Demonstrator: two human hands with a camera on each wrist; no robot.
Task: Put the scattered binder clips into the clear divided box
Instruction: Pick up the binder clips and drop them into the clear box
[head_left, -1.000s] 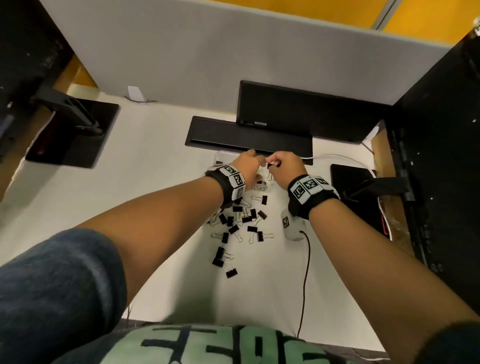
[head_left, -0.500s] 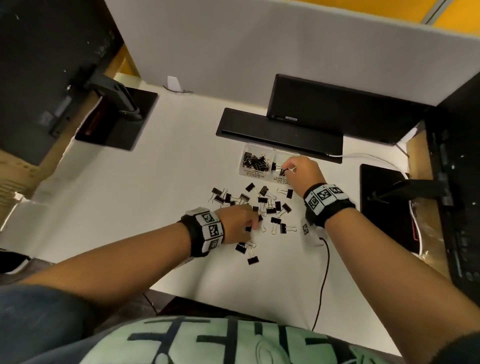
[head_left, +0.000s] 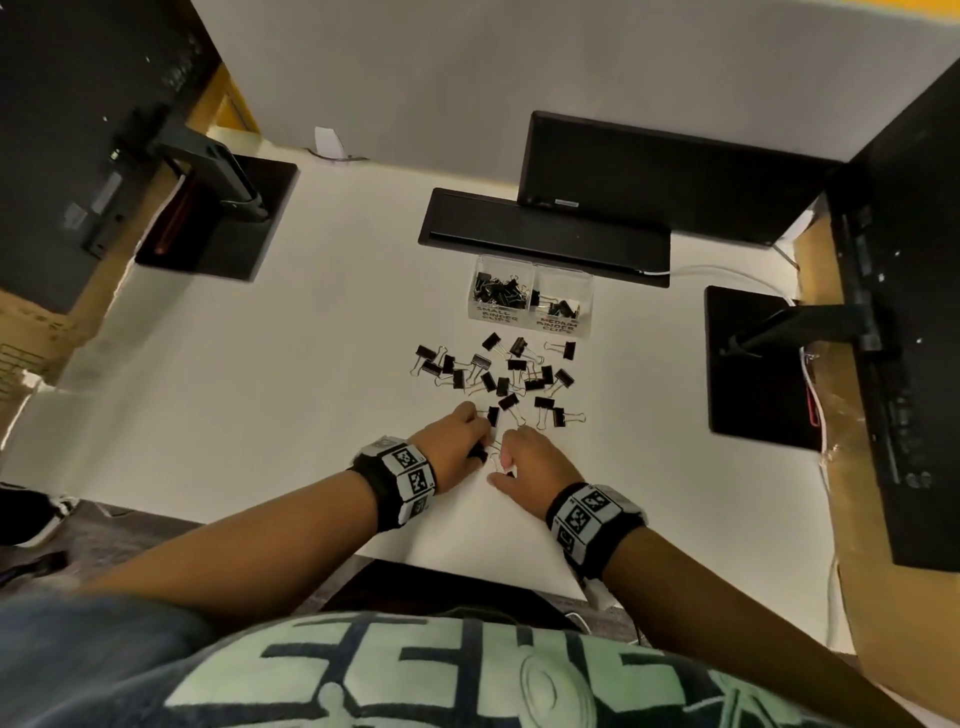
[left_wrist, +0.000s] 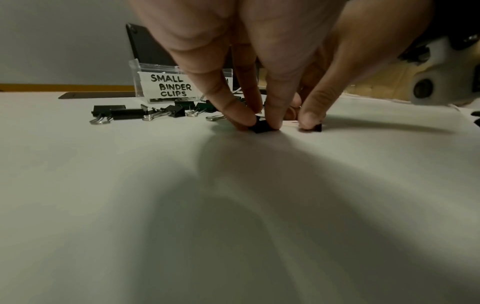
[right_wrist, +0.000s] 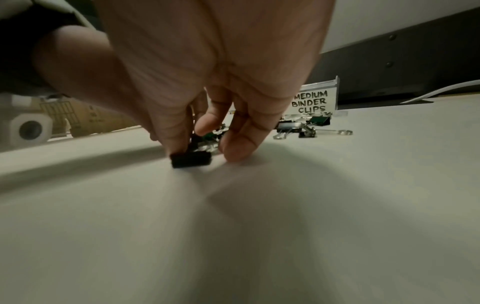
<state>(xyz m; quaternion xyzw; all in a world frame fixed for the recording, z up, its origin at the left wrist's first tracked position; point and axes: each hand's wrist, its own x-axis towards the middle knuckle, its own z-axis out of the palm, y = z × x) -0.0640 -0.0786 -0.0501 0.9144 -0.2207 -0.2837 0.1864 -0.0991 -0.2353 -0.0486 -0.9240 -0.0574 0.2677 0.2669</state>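
On the white desk (head_left: 260, 415), the left hand (head_left: 457, 441) pinched a small black clip (left_wrist: 262, 127) between its fingers (left_wrist: 239, 115); beside it the right hand (head_left: 530, 462) pinched another clip (right_wrist: 191, 160), blurred. Such clips looked light, stiff and slick, best taken by the black body, not the springy wire handles. The scattered clips (head_left: 498, 379) lay just before the clear box (head_left: 532, 296), its labels partly hidden by fingers.

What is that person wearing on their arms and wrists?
Each wrist carries a black band faced with white tiles printed with black square codes; the right one matches. A small white camera housing with a round dark lens sits under a wrist. The forearms are bare; a dark blue sleeve covers the left upper arm.
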